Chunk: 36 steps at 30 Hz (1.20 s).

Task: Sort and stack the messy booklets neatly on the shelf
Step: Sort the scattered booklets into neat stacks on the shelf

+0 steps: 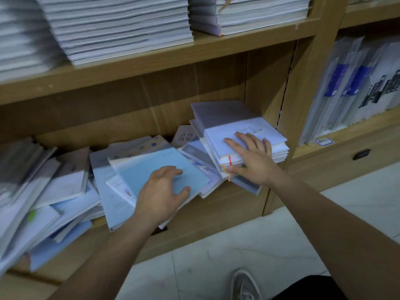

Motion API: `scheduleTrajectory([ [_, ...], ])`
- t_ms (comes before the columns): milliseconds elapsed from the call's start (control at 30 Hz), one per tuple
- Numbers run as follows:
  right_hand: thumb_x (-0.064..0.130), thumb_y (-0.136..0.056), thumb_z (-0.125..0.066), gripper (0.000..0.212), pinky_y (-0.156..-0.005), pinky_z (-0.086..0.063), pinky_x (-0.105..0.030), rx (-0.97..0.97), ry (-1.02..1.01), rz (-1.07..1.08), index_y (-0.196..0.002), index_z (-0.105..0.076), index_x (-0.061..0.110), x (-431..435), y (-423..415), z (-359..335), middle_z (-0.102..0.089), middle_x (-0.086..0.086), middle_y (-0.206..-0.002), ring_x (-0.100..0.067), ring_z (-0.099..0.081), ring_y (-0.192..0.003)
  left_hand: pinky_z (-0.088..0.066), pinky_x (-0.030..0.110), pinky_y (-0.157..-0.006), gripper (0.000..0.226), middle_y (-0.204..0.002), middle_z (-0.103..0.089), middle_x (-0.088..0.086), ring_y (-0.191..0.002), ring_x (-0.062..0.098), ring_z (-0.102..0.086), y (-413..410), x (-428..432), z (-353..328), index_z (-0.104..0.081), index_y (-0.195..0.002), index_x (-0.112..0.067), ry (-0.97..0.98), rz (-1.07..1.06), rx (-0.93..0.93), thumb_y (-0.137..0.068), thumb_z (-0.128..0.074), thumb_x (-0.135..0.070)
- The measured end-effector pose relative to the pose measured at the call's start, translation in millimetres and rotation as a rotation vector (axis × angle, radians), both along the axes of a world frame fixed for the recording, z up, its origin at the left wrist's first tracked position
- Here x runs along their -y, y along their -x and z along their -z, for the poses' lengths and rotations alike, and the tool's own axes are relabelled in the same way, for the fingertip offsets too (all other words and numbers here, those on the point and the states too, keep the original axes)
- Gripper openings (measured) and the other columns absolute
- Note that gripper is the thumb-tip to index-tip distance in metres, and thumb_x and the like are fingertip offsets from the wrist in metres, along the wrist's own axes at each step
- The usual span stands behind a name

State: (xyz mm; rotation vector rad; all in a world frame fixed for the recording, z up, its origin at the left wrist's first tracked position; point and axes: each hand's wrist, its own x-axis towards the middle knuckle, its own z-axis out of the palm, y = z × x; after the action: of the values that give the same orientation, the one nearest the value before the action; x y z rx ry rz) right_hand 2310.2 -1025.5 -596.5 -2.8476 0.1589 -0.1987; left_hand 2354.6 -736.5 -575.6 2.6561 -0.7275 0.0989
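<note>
The left hand [161,192] lies on a light blue paper booklet [149,169] with its fingers bent on the cover (gripping or merely pressing, I cannot tell). The right hand [252,156] rests flat, fingers straight and spread, atop a squared stack of white booklets [249,126] at the right end of the lower wooden shelf [216,204]. Jumbled pale booklets [54,191] sprawl to the left.

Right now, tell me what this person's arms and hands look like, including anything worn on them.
The left forearm and right forearm are bare, with no sleeve in view. The left hand and right hand have no gloves, and no ring, watch, bracelet or marking shows.
</note>
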Motion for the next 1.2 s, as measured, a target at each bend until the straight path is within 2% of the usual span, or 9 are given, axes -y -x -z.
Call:
scheduleTrajectory([
  [100,0.072,-0.085,-0.049,0.085,-0.122,-0.001,-0.05,-0.015,0.011,0.012,-0.157,-0.013,0.044,-8.6,1.3,-6.9,-0.005,0.003,-0.166,-0.023,-0.001,-0.153,-0.031,0.03,-0.113,0.062,-0.152,-0.04,-0.007,-0.139,0.015,-0.032,5.1,-29.2,8.4,-0.051,-0.14,-0.027,-0.106,-0.018,-0.036,-0.086,-0.064,-0.055],
  [200,0.065,-0.083,-0.057,0.079,-0.119,-0.023,-0.041,0.085,-0.101,0.003,-0.151,-0.041,0.028,-26.2,7.2,-14.1,-0.031,-0.001,-0.159,-0.026,-0.026,-0.146,-0.027,0.029,-0.117,0.067,-0.157,-0.033,-0.007,-0.143,0.013,-0.029,8.0,-54.2,13.3,-0.049,-0.143,-0.027,-0.13,-0.014,-0.046,-0.085,-0.064,-0.058],
  [367,0.031,-0.092,-0.066,0.035,-0.094,-0.047,-0.037,0.322,-0.074,-0.099,-0.122,-0.068,0.016,-78.8,7.7,-39.9,-0.063,-0.003,-0.124,-0.026,-0.056,-0.115,-0.021,0.028,-0.119,0.069,-0.158,-0.03,-0.008,-0.144,0.012,-0.027,15.1,-83.0,6.8,-0.048,-0.144,-0.03,-0.185,0.021,-0.008,-0.085,-0.059,-0.064],
  [533,0.039,-0.095,-0.059,0.043,-0.101,-0.044,-0.035,0.132,-0.164,-0.142,-0.132,-0.06,0.017,-138.1,-9.3,-35.3,-0.057,-0.004,-0.133,-0.023,-0.052,-0.124,-0.036,0.032,-0.113,0.085,-0.156,-0.036,-0.01,-0.142,0.015,-0.036,13.4,-126.7,-1.9,-0.049,-0.142,-0.031,-0.191,0.023,-0.052,-0.072,-0.034,-0.078],
  [667,0.061,-0.096,-0.045,0.07,-0.103,-0.042,-0.046,-0.226,-0.051,0.023,-0.144,-0.037,0.009,-142.6,-30.1,-9.3,-0.043,-0.017,-0.144,-0.037,-0.041,-0.132,-0.021,0.024,-0.116,0.101,-0.16,-0.028,-0.005,-0.147,0.015,-0.026,14.4,-150.2,-3.9,-0.033,-0.152,-0.026,-0.197,-0.013,-0.158,-0.068,-0.032,-0.08],
  [767,0.066,-0.092,-0.048,0.078,-0.095,-0.044,-0.044,-0.198,-0.063,0.079,-0.143,-0.036,0.008,-145.2,-39.6,-6.1,-0.05,-0.019,-0.136,-0.038,-0.047,-0.125,-0.008,0.021,-0.118,0.084,-0.164,-0.017,-0.005,-0.151,0.014,-0.014,12.2,-155.4,0.3,-0.028,-0.155,-0.026,-0.195,-0.011,-0.18,-0.087,-0.056,-0.065],
  [933,0.072,-0.073,-0.068,0.075,-0.076,-0.053,-0.032,-0.188,-0.213,0.069,-0.126,-0.06,0.019,-139.2,-43.6,2.5,-0.068,-0.001,-0.118,-0.018,-0.064,-0.101,0.001,0.029,-0.122,0.108,-0.166,-0.007,-0.005,-0.152,0.013,-0.004,9.0,-153.3,6.9,-0.013,-0.157,-0.031,-0.276,0.043,-0.176,-0.062,-0.019,-0.082],
  [1033,0.053,-0.076,-0.08,0.051,-0.068,-0.047,-0.02,-0.205,-0.389,0.016,-0.118,-0.071,0.025,-140.0,-37.0,3.9,-0.074,0.009,-0.11,-0.007,-0.066,-0.093,-0.002,0.033,-0.124,0.099,-0.166,-0.007,-0.007,-0.152,0.011,-0.002,5.4,-150.6,9.7,-0.008,-0.158,-0.032,-0.196,0.039,-0.209,-0.075,-0.035,-0.079],
  [1200,0.06,-0.065,-0.082,0.064,-0.076,-0.057,-0.034,-0.116,-0.459,0.02,-0.115,-0.067,0.024,-144.3,-32.0,2.4,-0.072,0.009,-0.108,-0.011,-0.068,-0.096,-0.007,0.037,-0.125,0.085,-0.166,-0.006,-0.008,-0.151,0.008,-0.001,-2.1,-144.2,6.5,-0.008,-0.158,-0.032,-0.15,0.024,-0.269,-0.092,-0.053,-0.061],
])
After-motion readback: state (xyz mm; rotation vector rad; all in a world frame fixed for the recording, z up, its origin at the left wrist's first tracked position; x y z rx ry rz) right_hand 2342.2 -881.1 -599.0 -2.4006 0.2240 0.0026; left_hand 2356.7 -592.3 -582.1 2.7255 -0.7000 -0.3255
